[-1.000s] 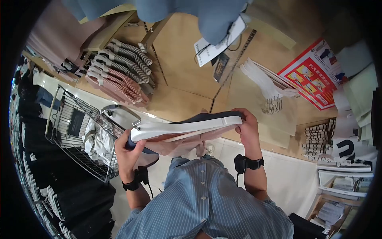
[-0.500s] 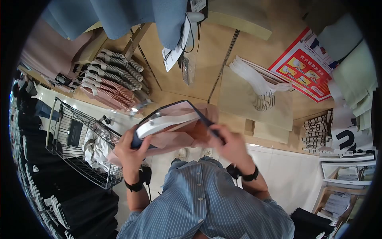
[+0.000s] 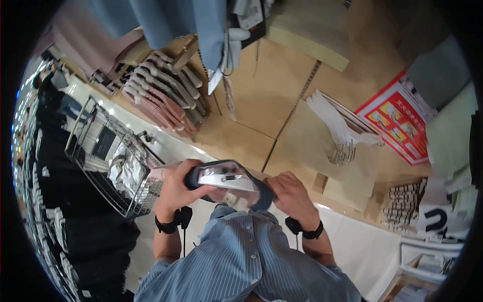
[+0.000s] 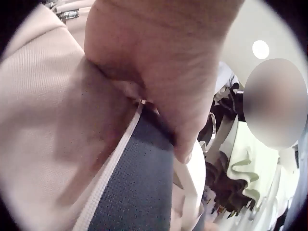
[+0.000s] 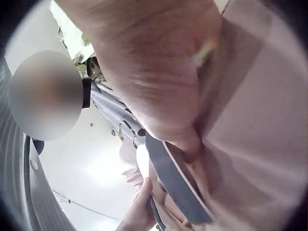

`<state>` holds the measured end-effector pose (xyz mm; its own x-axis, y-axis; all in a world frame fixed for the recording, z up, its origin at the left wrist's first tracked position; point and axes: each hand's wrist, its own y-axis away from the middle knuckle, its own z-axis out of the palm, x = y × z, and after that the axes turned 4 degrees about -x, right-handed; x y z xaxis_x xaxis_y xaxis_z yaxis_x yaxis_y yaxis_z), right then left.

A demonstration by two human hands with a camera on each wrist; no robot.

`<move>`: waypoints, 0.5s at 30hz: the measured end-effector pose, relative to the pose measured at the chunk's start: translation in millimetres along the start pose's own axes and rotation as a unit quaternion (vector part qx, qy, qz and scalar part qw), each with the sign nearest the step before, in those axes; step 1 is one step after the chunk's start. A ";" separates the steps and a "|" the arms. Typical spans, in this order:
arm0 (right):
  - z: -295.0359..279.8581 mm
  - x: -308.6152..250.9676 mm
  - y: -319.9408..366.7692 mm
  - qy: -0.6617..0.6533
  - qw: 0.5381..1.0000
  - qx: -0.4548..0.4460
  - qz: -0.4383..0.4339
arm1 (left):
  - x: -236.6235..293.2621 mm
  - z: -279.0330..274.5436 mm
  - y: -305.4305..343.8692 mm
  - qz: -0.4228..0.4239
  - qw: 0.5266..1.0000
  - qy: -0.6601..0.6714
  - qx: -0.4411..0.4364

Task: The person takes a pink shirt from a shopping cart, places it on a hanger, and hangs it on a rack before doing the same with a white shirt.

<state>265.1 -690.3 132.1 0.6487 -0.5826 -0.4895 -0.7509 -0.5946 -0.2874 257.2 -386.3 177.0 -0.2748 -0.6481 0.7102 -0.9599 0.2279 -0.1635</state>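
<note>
In the head view, a pink garment (image 3: 164,174) with a navy band (image 3: 262,197) is held up before the body, a white hanger (image 3: 225,180) inside the band's opening. The left hand (image 3: 177,187) grips the band's left end, thumb over the hanger. At the right end, the right hand (image 3: 293,197) pinches the band with curled fingers. The left wrist view has the left hand (image 4: 156,62) over the navy band (image 4: 137,178) with its pale trim. Beneath the right hand (image 5: 154,72), the right wrist view shows the band (image 5: 175,180) and pink fabric (image 5: 262,130).
A wire cart (image 3: 118,205) holding white clothes (image 3: 127,173) stands at left. Striped garments (image 3: 168,98) hang beyond it. White hangers (image 3: 334,118) lie on the wooden shelf (image 3: 302,146), near a red poster (image 3: 395,121). Blue clothing (image 3: 166,22) hangs above; dark clothes (image 3: 85,216) line the left.
The right hand has moved inward from the garment's right end and now grips the band nearer the left hand. The band's opening has narrowed and the hanger is turned. The head view has shifted.
</note>
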 end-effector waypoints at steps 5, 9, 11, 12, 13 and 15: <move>3.4 4.0 0.5 0.023 0.998 0.028 0.056 | -0.1 12.1 -2.4 0.037 0.986 -0.139 0.087; 11.1 7.8 -4.0 0.033 0.996 0.051 0.071 | -22.2 35.8 4.1 -0.037 0.970 -0.169 0.169; 20.0 7.8 -6.6 0.036 0.994 0.050 0.086 | -36.2 46.3 2.2 -0.077 0.963 -0.156 0.208; 24.8 7.0 -10.0 0.039 0.994 0.050 0.092 | -46.1 49.8 -0.2 -0.106 0.969 -0.109 0.196; 30.0 5.1 -13.4 0.041 0.993 0.050 0.101 | -56.5 51.9 -2.8 -0.134 0.973 -0.062 0.180; 42.3 1.8 -26.1 0.045 0.990 0.057 0.121 | -75.1 50.6 -9.4 -0.140 0.978 -0.026 0.152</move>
<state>280.6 -652.4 103.8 0.4521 -0.7503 -0.4823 -0.8917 -0.3676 -0.2641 284.1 -376.5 90.6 0.0059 -0.6919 0.7219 -0.9682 -0.1844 -0.1688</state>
